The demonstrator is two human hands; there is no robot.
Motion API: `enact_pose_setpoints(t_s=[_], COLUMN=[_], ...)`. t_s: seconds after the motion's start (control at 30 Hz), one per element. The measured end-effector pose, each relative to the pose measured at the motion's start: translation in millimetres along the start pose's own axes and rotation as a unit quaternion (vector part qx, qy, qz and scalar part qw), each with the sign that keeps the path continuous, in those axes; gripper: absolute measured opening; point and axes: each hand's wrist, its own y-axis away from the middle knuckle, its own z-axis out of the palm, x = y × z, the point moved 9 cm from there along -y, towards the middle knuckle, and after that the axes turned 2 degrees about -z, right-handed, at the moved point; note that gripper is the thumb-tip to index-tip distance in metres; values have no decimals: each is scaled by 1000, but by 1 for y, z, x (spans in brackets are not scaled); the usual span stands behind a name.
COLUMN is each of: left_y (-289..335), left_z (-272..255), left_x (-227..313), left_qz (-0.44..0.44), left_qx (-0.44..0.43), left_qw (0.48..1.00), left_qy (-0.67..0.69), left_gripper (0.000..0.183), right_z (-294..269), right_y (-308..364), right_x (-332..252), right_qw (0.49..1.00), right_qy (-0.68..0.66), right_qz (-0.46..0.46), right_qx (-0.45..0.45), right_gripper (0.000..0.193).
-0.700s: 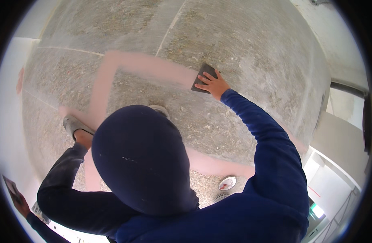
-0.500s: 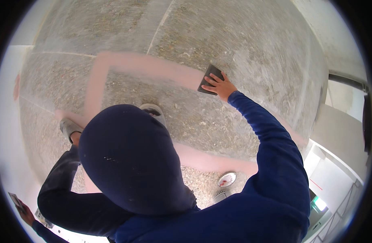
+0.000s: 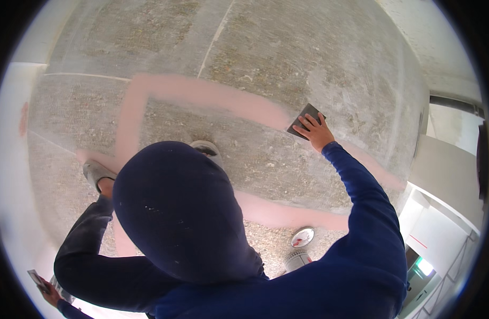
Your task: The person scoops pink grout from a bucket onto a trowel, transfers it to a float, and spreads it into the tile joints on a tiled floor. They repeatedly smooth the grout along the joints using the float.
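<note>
My right hand (image 3: pixel 318 133) reaches out at arm's length and presses a dark flat rectangular pad (image 3: pixel 304 120) onto the grey concrete floor (image 3: pixel 287 58). The pad lies at the right end of a pink band (image 3: pixel 202 93) smeared across the concrete. My left hand (image 3: pixel 52 293) is down at the lower left edge, closed on a small thin flat tool (image 3: pixel 36 278). My dark blue hood (image 3: pixel 180 212) fills the middle of the view and hides the floor beneath it. Both arms are in dark blue sleeves.
More pink bands run down the left (image 3: pixel 128 122) and across below the hood (image 3: pixel 287 215). My grey shoes (image 3: pixel 97 173) (image 3: pixel 207 149) stand on the concrete. A small round tin with a light lid (image 3: pixel 303 237) and a grey can (image 3: pixel 296 260) sit close by. White walls rise at the right.
My right hand has slid the dark pad to the right along the pink band. The hood has shifted lower and to the right in the view.
</note>
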Motion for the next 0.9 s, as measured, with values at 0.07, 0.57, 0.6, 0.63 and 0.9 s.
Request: enact_pose_setpoints(t_s=[0.07,0.57,0.6,0.63,0.9], left_y=[7,20,20,19,2], left_z=[-8,-13,-1,7,73], left_x=[-8,19,22,22,37], left_qz=[7,22,38,35,5], left_qx=[-35,-19,-55,-65,-118], left_qw=[998,999,995,995,993], left_qy=[-56,-40,-75,-71,-24], left_gripper=[45,47,47,47,47], right_z=[-30,-73,-66,-60,-8], right_y=[-25,-164,-156,-149,-74], right_x=[-27,-120,-115,-108,-48], right_qw=[997,996,996,996,996], right_qy=[-21,1,6,9,-22], right_qz=[-14,-88,-88,-90,-61], right_qx=[68,-9,-14,-17,-60], right_gripper=[72,73,74,74,82])
